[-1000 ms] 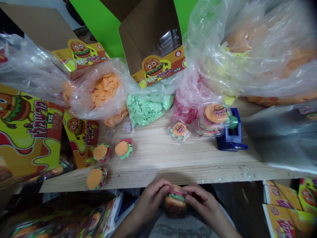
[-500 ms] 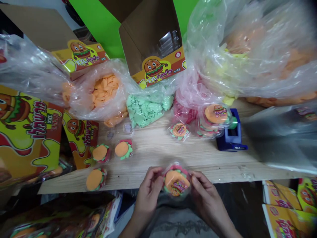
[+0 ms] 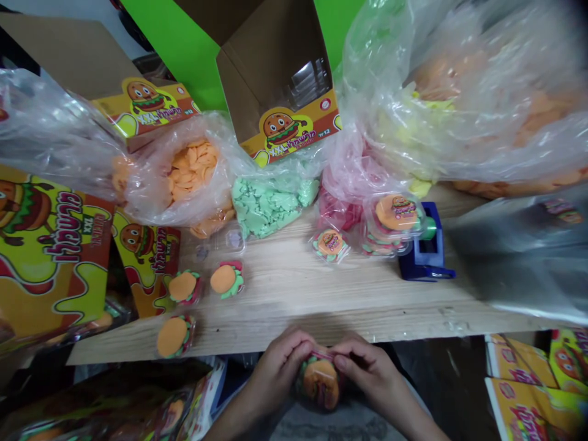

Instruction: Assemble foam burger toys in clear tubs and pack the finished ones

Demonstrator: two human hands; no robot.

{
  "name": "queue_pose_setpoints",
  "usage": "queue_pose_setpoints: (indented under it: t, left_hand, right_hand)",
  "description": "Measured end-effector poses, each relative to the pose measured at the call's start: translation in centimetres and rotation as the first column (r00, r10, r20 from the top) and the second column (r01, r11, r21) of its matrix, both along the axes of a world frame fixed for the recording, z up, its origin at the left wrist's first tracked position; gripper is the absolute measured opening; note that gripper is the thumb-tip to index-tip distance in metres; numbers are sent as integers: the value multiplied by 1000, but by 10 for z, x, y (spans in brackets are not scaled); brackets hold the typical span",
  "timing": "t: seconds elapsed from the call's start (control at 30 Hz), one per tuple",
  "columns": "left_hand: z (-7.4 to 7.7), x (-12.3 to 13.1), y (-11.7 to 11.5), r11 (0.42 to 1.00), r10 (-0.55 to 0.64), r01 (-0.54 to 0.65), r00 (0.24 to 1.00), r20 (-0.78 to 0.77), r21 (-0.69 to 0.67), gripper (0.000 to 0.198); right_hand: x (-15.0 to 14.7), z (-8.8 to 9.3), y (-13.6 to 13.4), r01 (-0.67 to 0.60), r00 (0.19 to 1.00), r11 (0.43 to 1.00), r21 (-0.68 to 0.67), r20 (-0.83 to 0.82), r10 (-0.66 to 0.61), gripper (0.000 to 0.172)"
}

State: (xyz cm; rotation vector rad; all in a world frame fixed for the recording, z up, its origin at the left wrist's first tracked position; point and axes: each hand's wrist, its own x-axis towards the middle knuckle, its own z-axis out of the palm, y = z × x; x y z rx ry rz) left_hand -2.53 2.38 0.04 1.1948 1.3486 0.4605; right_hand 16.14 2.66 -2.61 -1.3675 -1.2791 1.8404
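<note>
Close to my body, just past the table's front edge, I hold a clear-packed burger-shaped candy [image 3: 320, 383] between both hands. It shows an orange bun top, with green and red layers at its rim; its label is blurred. My left hand [image 3: 285, 361] grips its upper left edge, thumb and fingers closed. My right hand [image 3: 365, 364] pinches the upper right edge. On the table [image 3: 285, 288] ahead lie a labelled packed burger [image 3: 331, 244] and a stack of packed burgers [image 3: 390, 223]. Several unlabelled burgers, one of them an orange-topped burger [image 3: 227, 280], sit to the left.
A blue tape dispenser [image 3: 425, 251] stands right of the stack. Along the back are bags of orange pieces [image 3: 193, 168], green pieces [image 3: 271, 205] and pink pieces [image 3: 340, 208], plus an open display box [image 3: 294, 131]. Printed cartons [image 3: 523, 404] are low at right.
Both hands have drawn the packed burger down toward my body and tilted it. My fingers have come closer together at its upper edge.
</note>
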Motion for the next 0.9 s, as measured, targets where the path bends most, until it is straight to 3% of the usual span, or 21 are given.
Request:
queue_pose_setpoints:
  t: [0.1,0.17,0.27,0.37,0.4,0.43,0.5,0.57,0.7,0.8,0.9]
  left_hand:
    - [-7,4,-3,993,119,-119,993,-18,23,26]
    - [-11,5,-3,972,227,-230,972,53,45,23]
    - [-9,10,1,966,249,-257,927,281,-9,51]
    - [4,15,11,942,335,-312,872,358,-123,55]
    - [9,16,15,925,379,-350,860,341,-144,53]
    - [14,17,20,914,406,-376,856,320,-154,51]
    - [22,15,28,912,410,-386,868,278,-141,52]
    - [26,12,34,924,383,-369,892,239,-101,51]
    - [23,8,40,950,311,-309,936,168,-37,50]
    - [19,10,43,954,301,-300,947,114,-31,50]
    - [16,10,46,945,327,-325,940,96,-32,48]
  right_hand:
    - [-1,-2,0,75,997,997,-23,-16,-75,21]
    - [-3,0,4,191,979,978,-89,-61,-196,19]
    - [3,11,15,268,953,956,-118,-115,-281,18]
    - [27,26,34,204,978,975,89,31,-207,22]
    - [40,29,42,238,948,946,218,161,-276,24]
    - [54,30,51,295,863,881,370,293,-412,27]
    - [84,28,70,366,566,723,586,477,-673,33]
    - [107,22,88,404,490,714,571,524,-697,33]
    - [123,7,106,476,650,803,358,472,-596,34]
    - [123,4,98,526,742,804,279,313,-593,32]
    - [125,3,77,557,781,789,259,159,-604,28]
